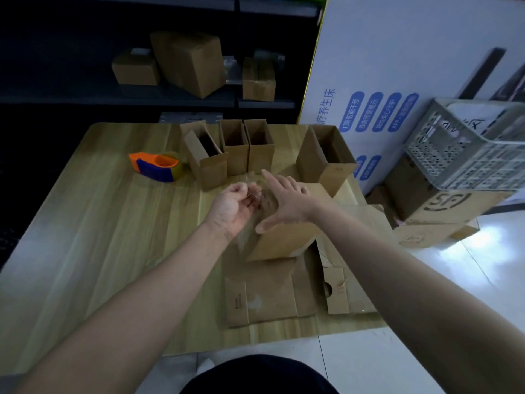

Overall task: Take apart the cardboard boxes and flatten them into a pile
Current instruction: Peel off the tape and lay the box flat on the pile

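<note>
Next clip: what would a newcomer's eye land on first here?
Two bare arms meet mid-table: the left hand curled shut, the right hand spread on a half-folded box. Behind stand open boxes; an orange-and-blue tape dispenser sits far left, flattened cardboard nearest.

An orange and blue tape dispenser (155, 165) sits on the wooden table (93, 223), towards its far left. To the right, a grey plastic crate (466, 146) rests tilted beside a white printed panel (397, 66), and dark shelving (85, 92) runs behind the table.
</note>
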The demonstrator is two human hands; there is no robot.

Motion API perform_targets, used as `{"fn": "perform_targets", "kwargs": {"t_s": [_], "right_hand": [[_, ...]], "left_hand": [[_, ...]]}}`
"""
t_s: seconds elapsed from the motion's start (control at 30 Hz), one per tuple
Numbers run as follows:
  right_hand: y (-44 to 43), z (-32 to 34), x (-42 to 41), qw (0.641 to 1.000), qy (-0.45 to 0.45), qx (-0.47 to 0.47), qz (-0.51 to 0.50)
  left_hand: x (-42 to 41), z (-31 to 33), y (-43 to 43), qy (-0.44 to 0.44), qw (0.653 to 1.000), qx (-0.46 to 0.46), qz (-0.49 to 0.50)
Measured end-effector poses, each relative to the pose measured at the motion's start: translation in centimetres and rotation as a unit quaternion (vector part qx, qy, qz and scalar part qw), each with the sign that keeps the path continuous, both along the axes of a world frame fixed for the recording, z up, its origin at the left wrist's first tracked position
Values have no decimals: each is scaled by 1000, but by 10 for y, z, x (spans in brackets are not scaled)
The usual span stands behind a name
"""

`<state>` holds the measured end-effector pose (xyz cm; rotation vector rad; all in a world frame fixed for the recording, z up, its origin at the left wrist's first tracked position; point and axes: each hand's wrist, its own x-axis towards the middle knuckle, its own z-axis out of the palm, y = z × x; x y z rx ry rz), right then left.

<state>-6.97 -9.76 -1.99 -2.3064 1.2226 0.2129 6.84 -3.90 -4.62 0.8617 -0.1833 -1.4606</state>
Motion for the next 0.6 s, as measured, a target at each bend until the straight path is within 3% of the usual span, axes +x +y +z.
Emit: {"fn": "perform_targets", "kwargs": {"t_s": [0.2,0.33,0.4,0.43,0.47,0.5,0.57,0.6], "right_hand": [[-4,13,-8,998,-1,-61,-4],[-5,2,-22,992,-101,-1,-82],[-5,-7,-33,979,-152,16,-138],[-4,-11,-39,973,-167,19,-159],[-3,-16,-44,969,-174,21,-173],[-1,-19,-47,967,-178,24,-179],[3,-25,-47,965,-186,31,-185],[4,-27,-45,963,-190,34,-186]], "left_hand": [[-8,28,-6,67,998,-4,-11],[-8,36,-11,78,997,17,25],[4,30,-17,-3,998,35,54],[10,26,-19,-114,991,50,55],[17,20,-19,-267,961,64,41],[22,12,-18,-428,901,69,20],[24,-1,-14,-671,740,41,-21],[20,-6,-11,-737,675,9,-37]]}}
